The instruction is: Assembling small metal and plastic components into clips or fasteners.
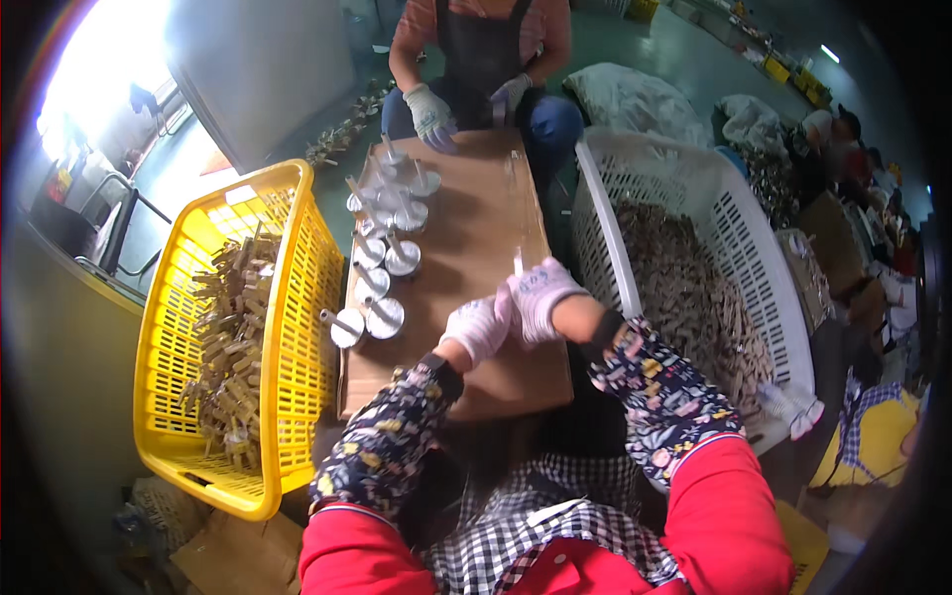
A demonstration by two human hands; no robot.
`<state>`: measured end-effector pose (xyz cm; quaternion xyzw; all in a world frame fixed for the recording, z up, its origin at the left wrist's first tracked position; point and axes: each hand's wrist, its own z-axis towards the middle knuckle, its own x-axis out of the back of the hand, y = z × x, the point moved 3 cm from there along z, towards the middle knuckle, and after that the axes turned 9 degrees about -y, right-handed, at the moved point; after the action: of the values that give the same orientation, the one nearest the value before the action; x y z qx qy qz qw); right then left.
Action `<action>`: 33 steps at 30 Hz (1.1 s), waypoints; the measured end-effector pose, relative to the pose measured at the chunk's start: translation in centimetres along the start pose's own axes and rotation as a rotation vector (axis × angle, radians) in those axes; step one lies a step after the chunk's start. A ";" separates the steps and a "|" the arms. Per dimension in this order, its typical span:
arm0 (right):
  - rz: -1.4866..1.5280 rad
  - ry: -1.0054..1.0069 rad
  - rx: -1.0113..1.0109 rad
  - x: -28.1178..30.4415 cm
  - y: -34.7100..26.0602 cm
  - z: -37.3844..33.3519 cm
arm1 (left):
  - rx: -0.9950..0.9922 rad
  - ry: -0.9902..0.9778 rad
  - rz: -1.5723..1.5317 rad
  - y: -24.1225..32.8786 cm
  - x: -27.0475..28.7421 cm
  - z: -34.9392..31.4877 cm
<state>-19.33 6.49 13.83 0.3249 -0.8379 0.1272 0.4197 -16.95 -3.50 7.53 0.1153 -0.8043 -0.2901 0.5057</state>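
Both my gloved hands meet over the near part of a cardboard sheet (466, 382). My right hand (547, 299) is closed, and a small pale strip (518, 261) sticks up beside its fingers. My left hand (478, 329) is closed too, its fingertips against the right hand; what it holds, if anything, is hidden. To the left of my hands, several round silver discs with short upright or tilted rods (385, 315) stand in a cluster along the cardboard's left side.
A yellow basket (288, 347) of small brownish pieces (236, 347) stands left. On the right, a white basket (602, 213) holds similar grey-brown pieces (684, 297). Across the cardboard sits a person with gloved hands (431, 117) near the discs. Plastic-covered sacks (635, 102) lie behind.
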 end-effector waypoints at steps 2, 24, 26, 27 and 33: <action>0.025 0.018 0.001 -3.0 -2.6 -2.5 | 0.004 -0.025 -0.030 -0.4 -3.0 -3.8; -0.223 0.274 -0.248 0.6 -2.1 -0.6 | 0.112 -0.172 -0.568 -10.6 -2.3 10.0; -0.182 0.286 -0.319 -2.2 -0.4 2.5 | -0.174 -0.151 -0.449 -10.8 -4.0 11.9; -0.063 0.205 -0.347 -2.3 1.4 2.7 | -0.065 -0.094 -0.274 -6.4 -2.0 11.4; 0.316 -0.298 -0.077 3.0 5.9 4.1 | 0.037 0.009 -0.072 -1.1 3.1 8.0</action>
<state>-27.07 7.67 13.98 0.1884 -0.9355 0.1099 0.2780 -25.54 -3.08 6.60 0.1547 -0.8025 -0.2926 0.4964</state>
